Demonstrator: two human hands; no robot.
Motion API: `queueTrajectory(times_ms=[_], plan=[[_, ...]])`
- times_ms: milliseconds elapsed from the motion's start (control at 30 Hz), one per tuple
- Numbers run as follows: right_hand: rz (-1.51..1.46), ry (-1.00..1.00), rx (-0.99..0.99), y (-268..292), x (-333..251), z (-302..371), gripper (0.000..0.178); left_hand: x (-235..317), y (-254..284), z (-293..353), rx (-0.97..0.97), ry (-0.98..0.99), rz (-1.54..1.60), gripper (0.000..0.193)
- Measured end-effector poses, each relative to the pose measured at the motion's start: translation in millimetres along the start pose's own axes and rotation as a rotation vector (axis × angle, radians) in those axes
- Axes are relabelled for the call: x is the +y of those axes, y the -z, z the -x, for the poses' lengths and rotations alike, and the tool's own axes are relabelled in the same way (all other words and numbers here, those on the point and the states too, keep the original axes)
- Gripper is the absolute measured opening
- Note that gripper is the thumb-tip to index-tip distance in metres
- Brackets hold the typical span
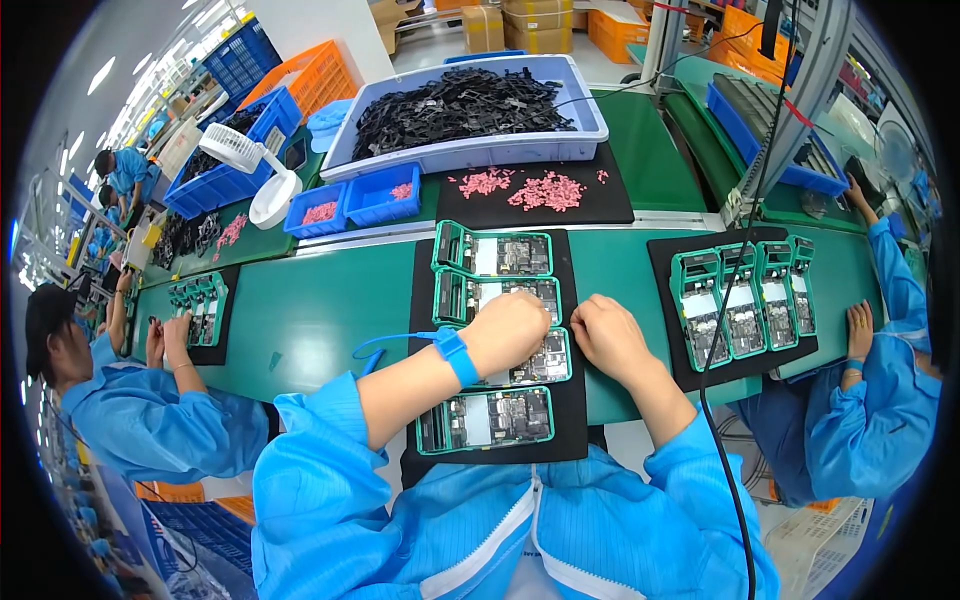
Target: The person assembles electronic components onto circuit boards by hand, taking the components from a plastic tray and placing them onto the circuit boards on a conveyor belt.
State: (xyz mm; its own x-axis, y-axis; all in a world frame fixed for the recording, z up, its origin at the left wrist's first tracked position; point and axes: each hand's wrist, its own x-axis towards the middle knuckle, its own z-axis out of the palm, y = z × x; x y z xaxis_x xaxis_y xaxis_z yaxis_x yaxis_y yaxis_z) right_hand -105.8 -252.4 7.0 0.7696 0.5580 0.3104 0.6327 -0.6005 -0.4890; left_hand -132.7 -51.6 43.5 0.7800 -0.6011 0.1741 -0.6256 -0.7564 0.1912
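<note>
Lying under the left hand (510, 332): the middle two of four green-framed devices (554, 360) in a row, boards exposed. Left hand, one: fingers curled downward, tips hidden; whether it grips anything cannot be told. Right hand (606, 338), one: just right of the row, fingers bent inward; any contents likewise cannot be told. Risk, as judged: the cord on the blue wrist strap (457, 357) could catch a frame and drag it askew; a slipping fingertip could knock an exposed board. Counted outward from the grip: black mat (571, 428), one, beneath the row. Beyond the hands: pink pieces (548, 192), two main heaps, singles uncounted; small blue bins (318, 230), two, beyond and left; large tub (470, 155), one, farther, heaped with black parts (460, 110), uncountable. Right of the right hand: further green-framed units (740, 322), four.
</note>
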Motion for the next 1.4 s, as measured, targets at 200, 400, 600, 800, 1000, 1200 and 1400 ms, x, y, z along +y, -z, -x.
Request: queueTrajectory(times_ms=[200, 400, 600, 800, 1000, 1200, 1400], plan=[[0.081, 0.086, 0.002, 1.5, 0.7, -3.2, 0.003, 6.2, -1.6, -4.4, -0.013, -0.057, -0.179, 0.006], [0.23, 0.187, -0.057, 7.8, 2.9, -6.4, 0.003, 18.6, 5.2, 0.1, 0.011, -0.093, -0.252, 0.009], [-0.195, 0.275, -0.023, 15.0, -38.7, 18.0, 0.009, 9.4, 3.5, 19.4, -0.043, -0.104, -0.199, 0.005], [-0.113, 0.457, -0.036, -10.5, -65.5, 33.9, 0.012, -3.9, 0.1, 19.6, -0.015, -0.139, -0.055, 0.01], [0.1, 0.544, -0.084, -12.5, -69.3, 31.0, 0.007, -5.8, -0.9, 22.1, -0.02, -0.151, -0.055, 0.01], [0.209, 0.64, -0.148, -0.5, -75.1, 28.9, 0.01, -5.8, 2.3, 21.5, -0.055, -0.155, -0.079, 0.013], [0.192, 0.71, -0.164, 4.4, -69.1, 34.6, 0.017, -1.7, 7.6, 18.6, -0.131, -0.182, -0.132, 0.011]])
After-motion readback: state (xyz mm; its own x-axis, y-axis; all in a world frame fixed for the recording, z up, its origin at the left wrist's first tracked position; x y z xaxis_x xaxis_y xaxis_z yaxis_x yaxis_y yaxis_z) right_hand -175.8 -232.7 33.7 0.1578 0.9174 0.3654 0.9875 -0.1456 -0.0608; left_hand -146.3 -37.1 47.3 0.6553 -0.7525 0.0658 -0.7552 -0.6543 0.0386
